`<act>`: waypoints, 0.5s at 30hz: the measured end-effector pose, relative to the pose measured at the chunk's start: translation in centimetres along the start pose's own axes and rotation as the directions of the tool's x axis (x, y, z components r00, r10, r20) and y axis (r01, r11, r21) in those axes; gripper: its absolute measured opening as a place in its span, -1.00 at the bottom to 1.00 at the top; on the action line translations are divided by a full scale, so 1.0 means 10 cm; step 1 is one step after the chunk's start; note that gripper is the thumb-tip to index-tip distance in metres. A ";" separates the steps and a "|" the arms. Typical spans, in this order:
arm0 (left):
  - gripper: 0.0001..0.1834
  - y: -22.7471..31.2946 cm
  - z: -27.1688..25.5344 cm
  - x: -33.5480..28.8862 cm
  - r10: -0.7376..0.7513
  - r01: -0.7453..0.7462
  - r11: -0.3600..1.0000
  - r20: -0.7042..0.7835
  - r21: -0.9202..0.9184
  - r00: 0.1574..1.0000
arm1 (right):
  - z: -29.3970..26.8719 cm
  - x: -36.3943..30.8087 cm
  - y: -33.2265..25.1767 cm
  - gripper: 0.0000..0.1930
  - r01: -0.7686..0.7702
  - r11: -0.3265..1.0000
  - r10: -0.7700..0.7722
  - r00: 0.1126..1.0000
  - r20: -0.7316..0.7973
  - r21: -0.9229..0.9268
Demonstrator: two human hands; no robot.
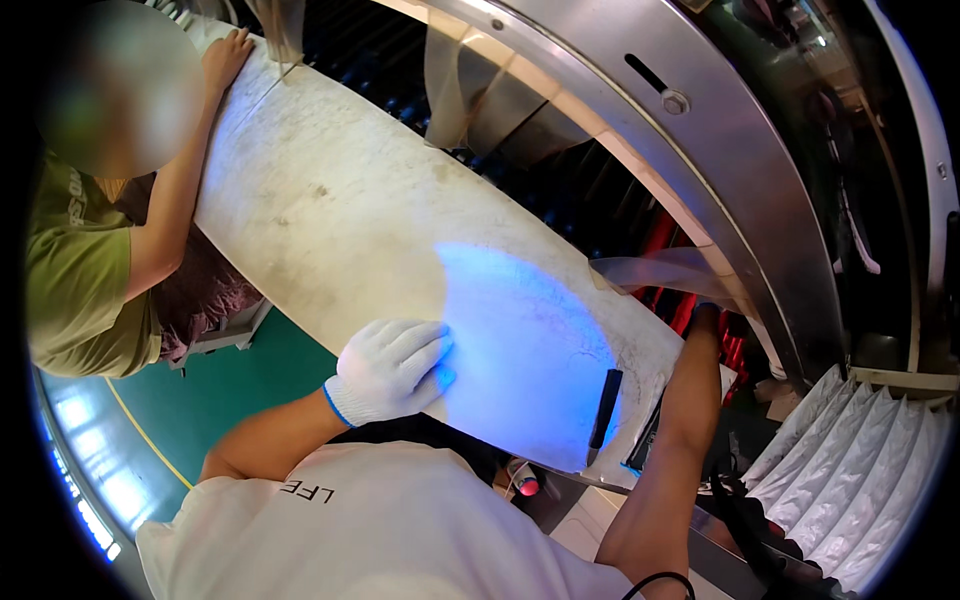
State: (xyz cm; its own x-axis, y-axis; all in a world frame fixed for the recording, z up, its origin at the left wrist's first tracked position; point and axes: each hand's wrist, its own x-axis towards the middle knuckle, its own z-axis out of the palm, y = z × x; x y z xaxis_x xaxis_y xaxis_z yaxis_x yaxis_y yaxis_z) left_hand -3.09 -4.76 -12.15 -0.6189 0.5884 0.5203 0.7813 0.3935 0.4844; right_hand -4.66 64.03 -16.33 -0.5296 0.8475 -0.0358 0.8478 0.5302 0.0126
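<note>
My left hand (392, 370), in a white knit glove with a blue cuff edge, rests on the near edge of a long, stained white tabletop (330, 220). Its fingers lie on the surface, with nothing visible in them, and blue light falls on the tips. My right arm stretches forward past the table's right end, and the right hand (706, 308) reaches in by a clear plastic flap (680, 275) at a metal machine's opening. Only a bit of blue cuff shows there; its fingers are hidden. A slim black bar (605, 410) lies on the tabletop between my arms.
The machine's curved metal housing (690, 130) runs along the far side, over dark slats with red light at the right. Another person's hand (228, 55) rests on the far left of the tabletop. A pleated white cover (850, 470) stands at the right. Green floor (235, 380) shows lower left.
</note>
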 end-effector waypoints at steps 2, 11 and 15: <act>-0.61 0.00 0.00 -0.03 0.003 -0.003 1.000 0.016 -0.001 1.000 | 0.02 -0.04 0.09 -0.65 -0.095 0.921 0.069 0.994 0.082 0.378; -0.57 -0.03 -0.01 -0.02 -0.024 0.025 1.000 0.078 -0.018 0.997 | -0.18 -2.22 -0.11 -0.61 -0.423 -0.494 -0.163 0.903 0.397 0.760; -0.24 0.15 -0.05 -0.05 -0.285 0.332 0.909 0.207 -0.251 0.936 | -0.48 -3.89 -0.37 -0.60 -0.414 -0.478 -0.166 0.909 0.383 0.774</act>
State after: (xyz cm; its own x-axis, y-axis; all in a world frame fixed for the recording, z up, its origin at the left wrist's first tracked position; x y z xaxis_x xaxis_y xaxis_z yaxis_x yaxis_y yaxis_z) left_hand -1.63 -4.76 -11.32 -0.7850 0.5851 0.2034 0.4848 0.3759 0.7897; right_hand 12.68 29.24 -10.16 -0.6108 0.6729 -0.4174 -0.1633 -0.6229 -0.7651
